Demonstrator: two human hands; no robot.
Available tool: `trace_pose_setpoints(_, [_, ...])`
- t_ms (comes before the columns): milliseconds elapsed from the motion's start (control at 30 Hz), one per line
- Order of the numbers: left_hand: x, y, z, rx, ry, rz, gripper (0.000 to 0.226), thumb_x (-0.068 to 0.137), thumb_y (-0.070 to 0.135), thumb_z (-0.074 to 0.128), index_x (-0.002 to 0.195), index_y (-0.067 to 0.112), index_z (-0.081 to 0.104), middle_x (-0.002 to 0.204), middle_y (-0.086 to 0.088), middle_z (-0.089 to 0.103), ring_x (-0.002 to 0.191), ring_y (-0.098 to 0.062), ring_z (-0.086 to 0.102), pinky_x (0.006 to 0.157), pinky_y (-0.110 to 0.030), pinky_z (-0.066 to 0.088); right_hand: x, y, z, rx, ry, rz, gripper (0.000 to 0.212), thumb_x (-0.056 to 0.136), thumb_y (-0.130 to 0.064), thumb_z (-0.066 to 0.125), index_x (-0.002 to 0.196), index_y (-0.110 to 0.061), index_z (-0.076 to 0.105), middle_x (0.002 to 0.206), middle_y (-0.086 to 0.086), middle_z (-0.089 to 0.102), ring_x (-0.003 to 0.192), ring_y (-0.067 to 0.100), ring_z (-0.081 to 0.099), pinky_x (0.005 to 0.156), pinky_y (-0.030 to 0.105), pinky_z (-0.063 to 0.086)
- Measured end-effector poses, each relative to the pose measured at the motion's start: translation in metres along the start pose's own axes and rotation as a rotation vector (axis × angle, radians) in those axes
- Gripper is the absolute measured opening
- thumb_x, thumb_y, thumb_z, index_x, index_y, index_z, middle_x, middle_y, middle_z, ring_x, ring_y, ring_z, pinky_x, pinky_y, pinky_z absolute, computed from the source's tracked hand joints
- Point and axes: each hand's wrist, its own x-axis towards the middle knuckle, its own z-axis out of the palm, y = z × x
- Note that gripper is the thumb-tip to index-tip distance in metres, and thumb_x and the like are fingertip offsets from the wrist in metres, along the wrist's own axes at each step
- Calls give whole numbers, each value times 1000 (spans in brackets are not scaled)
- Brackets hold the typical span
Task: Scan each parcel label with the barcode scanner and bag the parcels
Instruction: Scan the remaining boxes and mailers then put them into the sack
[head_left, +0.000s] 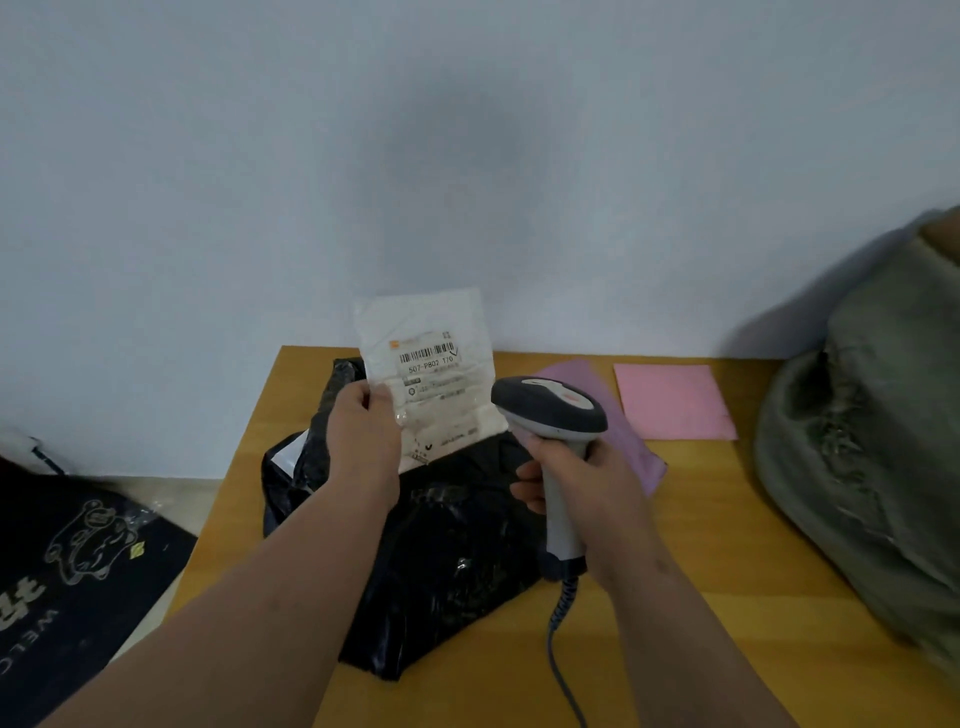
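Left hand (363, 426) pinching white parcel (427, 374) by its left edge, thumb on the front, holding it upright above the far part of the desk (701, 519), label (430, 364) with barcode facing the camera. Right hand (587, 483) wrapped around the grip of the barcode scanner (550, 421), head just right of the parcel, cable (563, 639) trailing toward the near edge. Black bag (441, 540) lying crumpled on the desk under both hands. Pink parcel (672, 400) flat at far right, purple parcel (613, 415) partly hidden behind the scanner; green sack (872, 441) at the right edge. Risks, as judged: scanner head close beside the label and angled across it, so likely misread or no read; label wrinkled, film glossy, room dim, so glare or creases possibly breaking the bars. Thin one-edge pinch liable to let the parcel sag or twist out of the beam. Cable prone to snagging the bag's folds on withdrawal. Bag mouth not clearly visible, so possible miss when dropping the parcel in. Scan status not discernible.
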Motion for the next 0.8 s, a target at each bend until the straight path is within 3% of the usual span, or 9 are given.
trace_pose_setpoints(100, [-21, 0, -4, 20, -39, 15, 21, 102, 27, 41, 89, 22, 57, 90, -11, 58, 77, -25, 52, 66, -44, 50, -22, -2, -6, -3, 5, -39, 16, 91, -23, 71, 92, -6, 71, 79, 10, 74, 68, 19, 73, 67, 34, 59])
trace_pose_setpoints(267, [-56, -3, -10, 38, -98, 45, 21, 104, 25, 41, 92, 21, 58, 95, -10, 65, 86, -35, 65, 68, -50, 58, -56, -1, -17, -37, 35, -93, 13, 92, -21, 67, 89, -8, 69, 78, 10, 73, 66, 18, 72, 63, 31, 57])
trace_pose_setpoints(400, [-76, -8, -11, 40, -125, 67, 20, 104, 24, 41, 96, 18, 58, 94, -6, 65, 82, -27, 67, 53, -32, 53, -75, 4, -25, -43, 42, -98, 13, 91, -22, 67, 92, -8, 68, 77, 10, 72, 64, 19, 71, 64, 33, 54])
trace_pose_setpoints(533, [-95, -6, -10, 45, -147, 85, 19, 103, 21, 42, 96, 15, 59, 94, -8, 67, 86, -32, 68, 63, -43, 61, -88, 3, -35, -44, 29, -115, 13, 91, -21, 67, 93, -9, 68, 74, 7, 71, 62, 16, 70, 66, 35, 57])
trace_pose_setpoints(667, [-111, 1, -5, 30, -141, 103, 19, 103, 21, 43, 95, 19, 60, 93, -6, 67, 84, -29, 69, 65, -42, 61, -94, -1, -50, -48, 7, -116, 11, 90, -19, 66, 92, -8, 67, 69, 4, 70, 59, 16, 69, 73, 39, 59])
trace_pose_setpoints(800, [-132, 6, 5, 35, -107, 93, 19, 102, 22, 43, 92, 20, 59, 92, -7, 67, 85, -31, 69, 69, -50, 61, -98, -5, -72, -53, -20, -109, 13, 90, -19, 66, 92, -7, 68, 72, 8, 71, 59, 16, 68, 64, 32, 58])
